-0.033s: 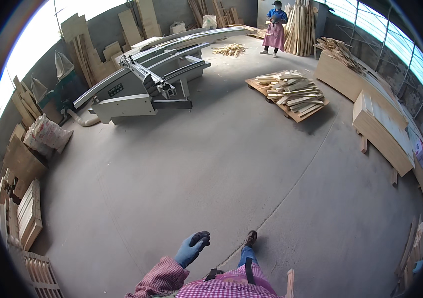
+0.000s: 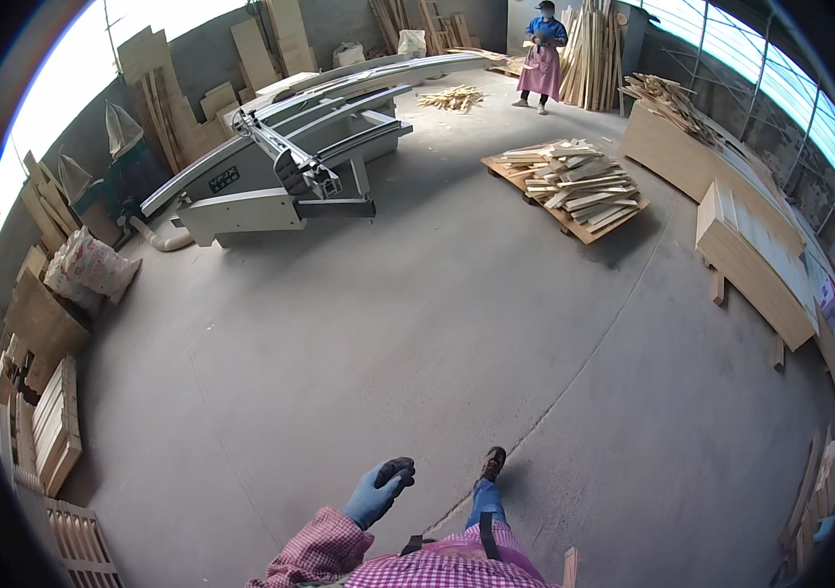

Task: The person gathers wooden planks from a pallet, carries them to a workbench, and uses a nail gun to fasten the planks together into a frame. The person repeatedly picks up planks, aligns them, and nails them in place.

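My left hand (image 2: 378, 490) wears a blue glove with dark fingertips and is raised low in the picture over the bare concrete floor (image 2: 358, 353). Its fingers are curled in and nothing shows in them. The pink checked sleeve (image 2: 319, 554) runs down to the lower edge. Just right of the hand, my leg in blue trousers ends in a dark shoe (image 2: 493, 461) stepping forward. A thin wooden strip (image 2: 569, 568) pokes up at the bottom edge. My right hand is out of sight.
A long grey sliding table saw (image 2: 290, 167) stands at the back left. A pallet of wood offcuts (image 2: 574, 186) lies ahead, with stacked boards (image 2: 750, 255) along the right wall. Sacks (image 2: 94, 265) and timber stacks (image 2: 55, 421) line the left. A person in a pink apron (image 2: 542, 49) stands far off.
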A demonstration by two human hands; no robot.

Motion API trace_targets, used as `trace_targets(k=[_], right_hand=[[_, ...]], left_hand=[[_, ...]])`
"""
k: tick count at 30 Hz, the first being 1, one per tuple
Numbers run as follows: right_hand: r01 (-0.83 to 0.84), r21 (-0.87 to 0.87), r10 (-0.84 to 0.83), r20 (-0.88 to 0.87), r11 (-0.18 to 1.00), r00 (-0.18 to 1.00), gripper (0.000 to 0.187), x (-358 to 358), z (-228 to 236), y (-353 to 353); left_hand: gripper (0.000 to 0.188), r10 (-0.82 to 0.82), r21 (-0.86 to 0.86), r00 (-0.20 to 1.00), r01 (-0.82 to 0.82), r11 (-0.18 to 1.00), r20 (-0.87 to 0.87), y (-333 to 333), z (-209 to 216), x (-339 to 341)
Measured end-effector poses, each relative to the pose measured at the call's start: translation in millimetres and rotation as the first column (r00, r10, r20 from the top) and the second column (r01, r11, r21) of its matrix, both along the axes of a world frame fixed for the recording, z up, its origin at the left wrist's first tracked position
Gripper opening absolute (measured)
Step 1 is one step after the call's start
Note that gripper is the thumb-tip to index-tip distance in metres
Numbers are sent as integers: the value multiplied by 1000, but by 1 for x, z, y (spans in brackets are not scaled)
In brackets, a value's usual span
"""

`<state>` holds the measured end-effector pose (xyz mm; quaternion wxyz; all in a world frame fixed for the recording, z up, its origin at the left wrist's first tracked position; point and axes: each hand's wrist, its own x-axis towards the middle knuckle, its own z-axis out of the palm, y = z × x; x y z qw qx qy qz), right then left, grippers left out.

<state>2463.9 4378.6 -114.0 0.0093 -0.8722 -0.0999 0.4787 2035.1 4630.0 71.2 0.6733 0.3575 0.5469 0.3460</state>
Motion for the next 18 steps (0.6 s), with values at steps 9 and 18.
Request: trace_targets(k=[9,18], right_hand=[[-109,-10,110,130,994,985,36,73,-52,272],[-500,387,408,297,775,863,54,60,116,768]], left_hand=[[34,69,-90,993,-61,994,95,194,-8,90],[32,250,13,957,-254,967,150,411,-48,107]])
